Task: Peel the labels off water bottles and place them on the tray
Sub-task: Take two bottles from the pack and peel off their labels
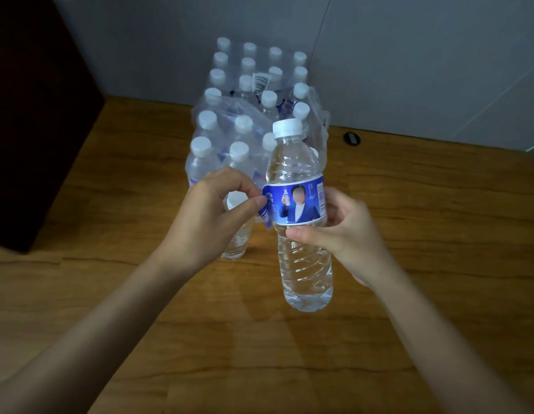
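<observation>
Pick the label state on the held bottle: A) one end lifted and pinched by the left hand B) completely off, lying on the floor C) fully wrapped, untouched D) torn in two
A: the left hand pinches a loose end of the blue label peeling away from the bottle, while the rest is wrapped around it; the right hand holds the bottle.

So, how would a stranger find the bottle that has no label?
Start from the shrink-wrapped pack of bottles on the wooden floor. Just before it, behind the left hand, one bottle stands alone. Its clear body shows no blue label, unlike the held bottle.
</observation>
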